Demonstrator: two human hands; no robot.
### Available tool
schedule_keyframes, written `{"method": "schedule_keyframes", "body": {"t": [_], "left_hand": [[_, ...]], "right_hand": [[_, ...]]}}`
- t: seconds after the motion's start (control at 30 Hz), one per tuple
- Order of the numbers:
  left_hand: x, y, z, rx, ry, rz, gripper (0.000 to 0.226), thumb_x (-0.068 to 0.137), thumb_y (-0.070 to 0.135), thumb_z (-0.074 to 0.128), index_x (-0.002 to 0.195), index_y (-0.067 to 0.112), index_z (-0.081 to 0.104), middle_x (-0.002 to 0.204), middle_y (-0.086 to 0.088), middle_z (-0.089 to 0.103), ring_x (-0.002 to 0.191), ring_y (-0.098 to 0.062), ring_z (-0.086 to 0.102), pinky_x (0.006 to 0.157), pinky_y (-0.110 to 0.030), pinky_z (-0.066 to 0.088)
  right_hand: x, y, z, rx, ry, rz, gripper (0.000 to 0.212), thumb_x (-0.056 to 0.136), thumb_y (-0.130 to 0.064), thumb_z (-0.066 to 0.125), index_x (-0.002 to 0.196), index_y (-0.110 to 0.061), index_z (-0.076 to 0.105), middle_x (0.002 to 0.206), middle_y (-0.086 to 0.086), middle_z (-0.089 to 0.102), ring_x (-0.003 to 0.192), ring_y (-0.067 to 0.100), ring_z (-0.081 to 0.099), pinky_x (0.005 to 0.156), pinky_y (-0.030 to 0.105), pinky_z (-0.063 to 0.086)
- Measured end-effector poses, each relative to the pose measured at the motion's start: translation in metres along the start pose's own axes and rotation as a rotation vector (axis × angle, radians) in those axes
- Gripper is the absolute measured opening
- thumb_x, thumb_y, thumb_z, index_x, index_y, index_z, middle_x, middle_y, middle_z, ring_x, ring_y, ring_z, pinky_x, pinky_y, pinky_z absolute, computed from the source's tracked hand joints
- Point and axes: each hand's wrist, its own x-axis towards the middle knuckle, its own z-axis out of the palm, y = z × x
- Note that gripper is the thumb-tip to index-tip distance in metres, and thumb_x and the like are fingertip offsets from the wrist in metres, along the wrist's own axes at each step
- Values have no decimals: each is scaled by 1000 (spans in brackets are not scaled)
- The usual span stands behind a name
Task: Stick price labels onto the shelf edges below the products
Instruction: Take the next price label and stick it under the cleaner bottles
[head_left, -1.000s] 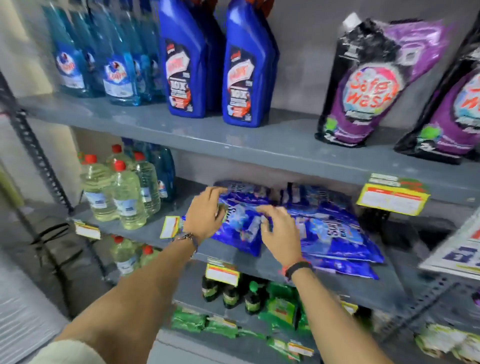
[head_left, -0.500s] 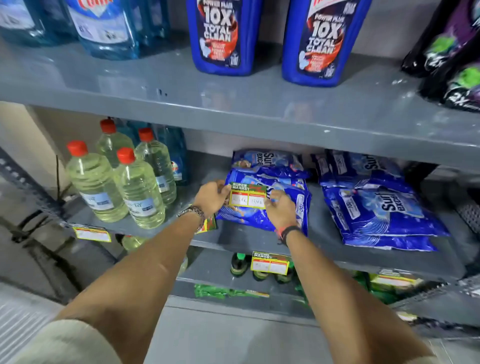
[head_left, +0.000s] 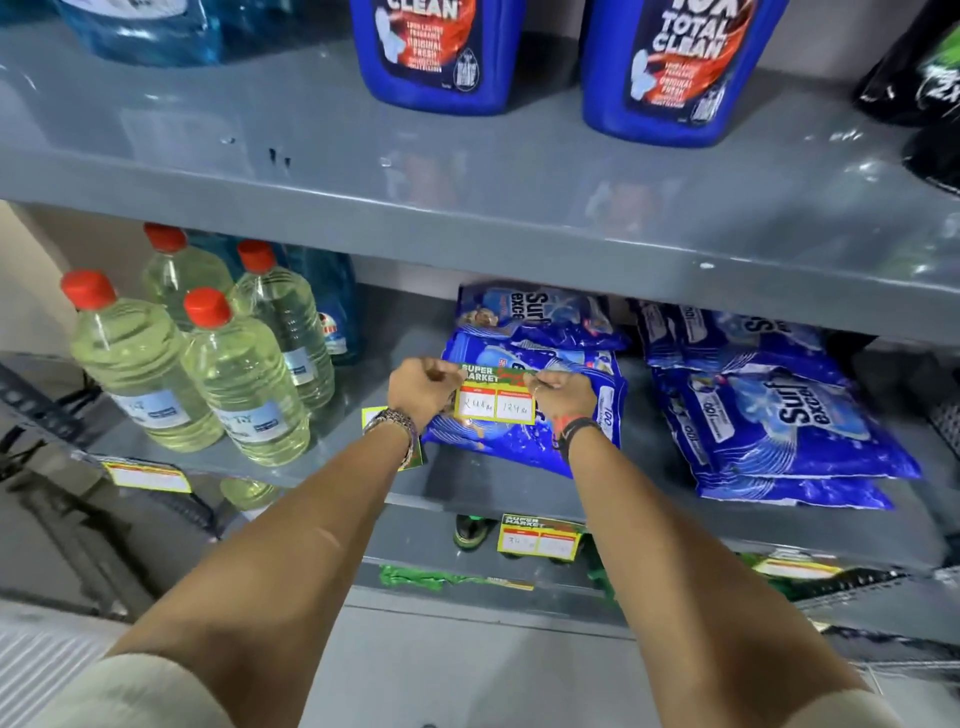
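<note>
Grey shelf (head_left: 467, 499), price label (head_left: 496, 397) held level, long axis left-right, facing viewer

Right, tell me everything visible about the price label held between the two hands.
The price label is a small rectangular card, paper by the look of it, with a green header reading SUPER MARKET and a yellow-bordered lower part holding two white boxes with handwritten figures too faint to read surely. It is held flat, facing the camera, pinched at its upper corners by the left hand and right hand, in front of a blue detergent packet. It is not yet on the shelf edge below.
</note>
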Motion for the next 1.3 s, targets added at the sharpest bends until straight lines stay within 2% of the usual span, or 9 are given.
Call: {"method": "schedule_keyframes", "body": {"t": [0.1,0.2,0.3,0.4,0.47,0.63,0.8,1.13,1.3], "left_hand": [[-2,5,-1,-20,20,-13,15,79,25,73,88,13,72,87,-5,72,67,-12,66,64,-21,55],[-10,14,-10,-94,14,14,22,78,26,74,94,11,73,85,-1,70,71,-8,63,65,-14,49],[-27,25,-23,-180,-40,73,16,77,26,75,89,15,74,86,-4,74,81,-17,69,80,-29,55],[-48,38,-36,-213,-42,142,14,78,23,74,89,15,74,77,0,72,69,-5,67,72,-24,54],[-62,48,-45,-229,-37,187,13,78,21,74,89,14,73,71,4,69,59,4,62,67,-19,51],[-104,74,-62,-338,43,326,4,81,19,71,81,21,68,65,7,65,65,-4,61,72,-24,49],[-155,106,-80,-423,141,515,2,82,20,70,83,19,68,76,0,69,68,-3,62,63,-11,48],[-167,147,-101,-464,248,622,6,76,22,76,78,24,71,71,9,72,67,-7,65,61,-12,51],[-169,150,-103,-421,292,606,10,75,26,77,82,19,73,74,1,73,69,-12,66,62,-17,53]], "right_hand": [[6,-5,-4,48,-47,33,31,75,-20,75,99,-2,68,105,17,70,95,27,65,94,35,51],[6,-6,-12,91,-84,32,23,71,-23,78,87,-7,70,98,16,72,91,28,67,92,45,53],[-20,-18,-28,134,-78,-14,28,74,-19,76,94,-3,68,88,11,69,81,23,66,82,38,56],[-47,-30,-43,183,-84,-99,25,75,-16,75,94,-1,68,82,9,69,74,20,64,66,28,54],[-64,-38,-51,193,-89,-161,20,75,-14,74,91,-2,69,87,13,70,80,22,64,76,34,56],[-112,-59,-79,241,-91,-348,13,75,-20,75,83,-12,69,89,12,73,81,22,67,79,34,54],[-162,-91,-111,240,-54,-513,9,75,-19,74,76,-22,66,76,-4,69,71,6,63,63,5,49],[-194,-132,-130,153,108,-713,10,75,-27,74,79,-19,69,65,-14,64,56,-14,57,59,-2,44],[-195,-136,-125,40,211,-773,18,75,-30,73,83,-13,72,66,-6,66,58,-6,59,57,-2,44]]}}
